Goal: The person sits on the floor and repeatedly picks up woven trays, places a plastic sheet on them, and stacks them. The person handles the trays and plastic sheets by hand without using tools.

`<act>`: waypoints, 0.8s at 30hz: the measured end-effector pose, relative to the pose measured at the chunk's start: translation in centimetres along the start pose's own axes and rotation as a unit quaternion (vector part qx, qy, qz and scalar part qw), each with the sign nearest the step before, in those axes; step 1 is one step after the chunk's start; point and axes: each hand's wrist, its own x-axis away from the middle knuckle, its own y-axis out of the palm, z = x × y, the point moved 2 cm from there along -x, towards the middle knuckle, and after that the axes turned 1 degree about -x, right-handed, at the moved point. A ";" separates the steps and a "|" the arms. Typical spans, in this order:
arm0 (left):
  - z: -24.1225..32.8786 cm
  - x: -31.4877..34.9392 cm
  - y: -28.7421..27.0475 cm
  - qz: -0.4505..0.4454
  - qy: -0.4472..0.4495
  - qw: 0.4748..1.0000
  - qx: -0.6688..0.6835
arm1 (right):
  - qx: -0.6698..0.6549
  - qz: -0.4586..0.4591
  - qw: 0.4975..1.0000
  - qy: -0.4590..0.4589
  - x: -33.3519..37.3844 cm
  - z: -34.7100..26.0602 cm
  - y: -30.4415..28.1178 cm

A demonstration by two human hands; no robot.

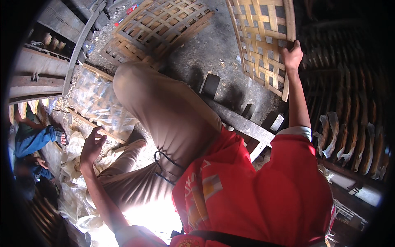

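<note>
My right hand [292, 55] is closed round the right edge of a woven bamboo rack [263, 37], which stands tilted at the upper right. Part of that rack runs out past the top of the picture. My left hand [92, 148] is held out empty by my left knee, its fingers apart. Just beyond it lies a wood-framed tray [103, 101] with many pale, translucent wrapped pieces on it. Crumpled clear plastic sheeting [74, 177] lies below and beside that hand.
More woven bamboo racks [164, 24] lie stacked at the top. A low wooden bench [238, 121] is by my right side. Rows of long, plastic-wrapped brown pieces [349, 140] hang at the right. Another person [33, 140] sits at the far left.
</note>
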 end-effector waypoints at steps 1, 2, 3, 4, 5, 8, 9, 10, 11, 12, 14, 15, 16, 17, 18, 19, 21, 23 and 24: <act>-0.1 0.3 0.0 0.005 0.000 1.000 -0.006 | 0.005 -0.002 1.000 -0.012 0.1 -0.7 0.3; -0.3 0.5 0.0 0.008 0.001 1.000 -0.012 | 0.014 -0.002 1.000 -0.021 0.2 -1.3 0.6; -0.5 0.6 0.0 0.011 0.001 1.000 -0.019 | 0.025 -0.008 0.999 -0.029 0.2 -1.7 0.9; -0.7 0.7 0.1 0.012 -0.002 1.000 -0.016 | 0.031 -0.012 0.999 -0.036 0.2 -2.0 1.2; -0.9 0.8 0.2 0.014 -0.007 1.000 -0.013 | 0.048 -0.028 0.997 -0.045 0.2 -2.0 1.4; -1.5 0.9 0.5 0.013 -0.013 1.000 -0.008 | 0.082 -0.067 0.991 -0.076 -0.1 -1.2 1.6; -1.6 0.9 0.6 0.012 -0.014 1.000 -0.008 | 0.086 -0.078 0.990 -0.076 -0.2 -0.5 1.8; -1.7 0.8 0.6 0.010 -0.016 1.000 -0.008 | 0.089 -0.091 0.989 -0.075 -0.2 0.5 2.0; -1.7 0.7 0.7 0.008 -0.018 1.000 -0.009 | 0.093 -0.105 0.987 -0.078 -0.3 1.6 2.4; -1.7 0.5 0.7 0.005 -0.019 1.000 -0.010 | 0.094 -0.114 0.985 -0.092 -0.2 2.8 2.9; -1.5 0.0 0.8 -0.004 -0.022 0.999 -0.024 | 0.091 -0.161 0.979 -0.080 0.1 5.3 5.8; -1.3 -0.3 0.9 -0.009 -0.021 0.999 -0.033 | 0.087 -0.172 0.977 -0.086 0.5 6.9 7.2; -1.1 -0.6 0.9 -0.013 -0.022 0.999 -0.035 | 0.101 -0.211 0.969 -0.075 1.4 8.6 9.0; -1.0 -0.8 1.0 -0.015 -0.023 0.999 -0.037 | 0.160 -0.262 0.947 -0.093 2.5 10.0 11.2; -0.8 -0.9 1.0 -0.018 -0.024 0.999 -0.039 | 0.207 -0.277 0.927 -0.145 4.2 11.3 13.1; -0.8 -1.0 1.0 -0.018 -0.027 0.999 -0.040 | 0.269 -0.176 0.915 -0.244 6.2 12.1 14.5; -0.8 -0.9 1.0 -0.015 -0.038 0.998 -0.038 | 0.136 -0.198 0.958 -0.159 6.9 14.2 16.0; -1.0 -0.6 1.1 -0.013 -0.037 0.999 -0.033 | 0.137 -0.309 0.935 -0.104 7.1 15.6 16.7; -1.1 -0.5 1.2 -0.014 -0.036 0.999 -0.035 | 0.138 -0.340 0.926 -0.084 6.9 16.1 16.6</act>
